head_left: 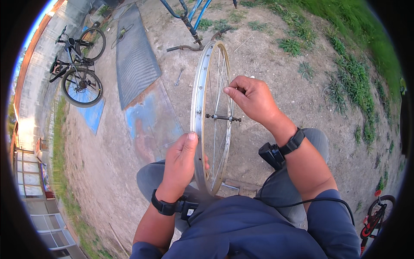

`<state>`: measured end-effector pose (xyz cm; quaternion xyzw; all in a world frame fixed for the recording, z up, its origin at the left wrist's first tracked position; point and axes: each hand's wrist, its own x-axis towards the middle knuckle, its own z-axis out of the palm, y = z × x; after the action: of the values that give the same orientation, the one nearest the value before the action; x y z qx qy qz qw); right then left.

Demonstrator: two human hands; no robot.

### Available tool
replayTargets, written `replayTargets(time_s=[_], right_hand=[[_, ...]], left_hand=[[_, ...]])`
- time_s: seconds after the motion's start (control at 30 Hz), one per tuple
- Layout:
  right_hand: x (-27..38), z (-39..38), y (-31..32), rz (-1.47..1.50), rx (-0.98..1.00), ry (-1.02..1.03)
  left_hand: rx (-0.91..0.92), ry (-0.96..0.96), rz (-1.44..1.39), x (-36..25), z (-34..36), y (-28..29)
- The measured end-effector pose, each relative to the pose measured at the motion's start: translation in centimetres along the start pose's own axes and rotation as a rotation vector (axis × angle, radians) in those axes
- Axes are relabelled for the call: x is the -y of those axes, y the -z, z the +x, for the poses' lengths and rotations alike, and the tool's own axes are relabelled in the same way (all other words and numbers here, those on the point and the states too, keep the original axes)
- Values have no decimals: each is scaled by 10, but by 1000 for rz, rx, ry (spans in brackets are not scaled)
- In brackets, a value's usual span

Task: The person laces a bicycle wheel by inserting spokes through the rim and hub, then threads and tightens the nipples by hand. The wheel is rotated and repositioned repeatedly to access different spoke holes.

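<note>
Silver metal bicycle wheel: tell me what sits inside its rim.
Inside the silver metal bicycle wheel are thin metal spokes and a dark metal axle. The left grip and right grip each cover part of the rim; whatever lies directly beneath them cannot be seen.

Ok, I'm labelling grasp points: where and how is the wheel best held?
Probably by the rim of the wheel, coming from the person's left: it stands nearly upright, and its tyreless outer band shows on that side, narrow enough that thumb and fingers could likely close across it.
</note>
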<state>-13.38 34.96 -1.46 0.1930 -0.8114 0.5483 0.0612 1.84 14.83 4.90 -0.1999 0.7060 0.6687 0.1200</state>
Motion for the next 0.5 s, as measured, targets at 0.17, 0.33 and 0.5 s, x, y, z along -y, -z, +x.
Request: replayTargets(time_s=[0.17,0.33,0.5], right_hand=[[1,-1,0,11,12,-23],[2,0,3,19,20,-50],[2,-2,1,5,19,-27]], left_hand=[[-71,-138,132,-10,5,-9],[-70,-222,256,-14,6,-4],[-88,-512,539,-15,18,8]])
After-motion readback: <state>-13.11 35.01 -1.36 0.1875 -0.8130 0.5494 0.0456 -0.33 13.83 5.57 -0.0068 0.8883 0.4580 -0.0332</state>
